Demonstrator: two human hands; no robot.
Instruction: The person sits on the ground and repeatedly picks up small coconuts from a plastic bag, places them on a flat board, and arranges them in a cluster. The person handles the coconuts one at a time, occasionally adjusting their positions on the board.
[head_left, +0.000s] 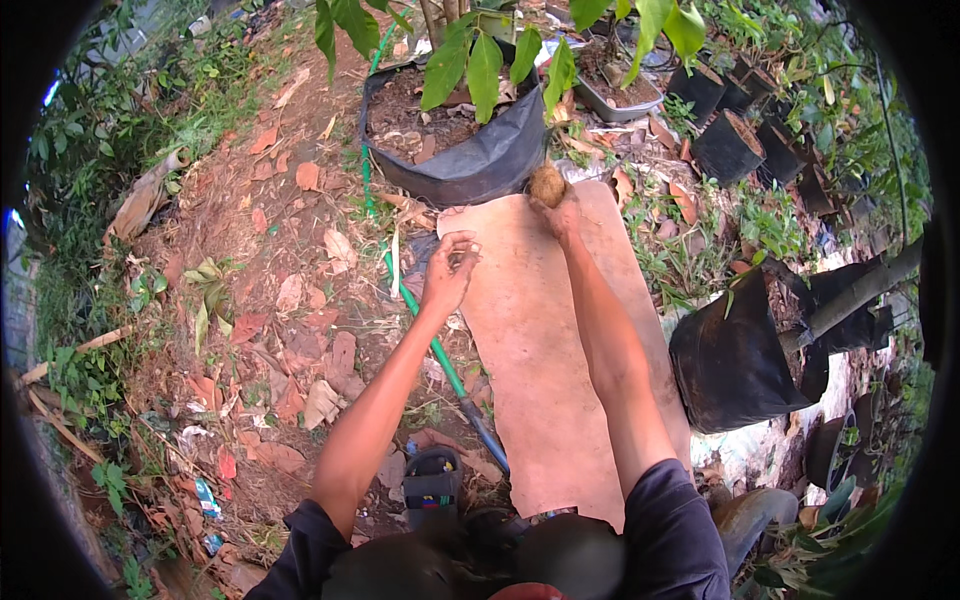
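My right hand (556, 210) is closed around a round, brown, fibrous ball (547, 185) near the far edge of a flat, pinkish-brown board (525, 315). Just beyond it stands a wide black grow bag (465, 169) of soil, with a leafy plant (484, 71) growing in it. My left hand (452, 274) is raised over the board's left edge with its fingers curled; whether something small sits between the fingertips cannot be told.
A green hose (442, 356) runs along the board's left side. Dry leaves litter the soil. To the right stand a large black plant bag (731, 352) with a trunk and several small black pots (727, 146). A grey tray of soil (622, 109) lies at the back.
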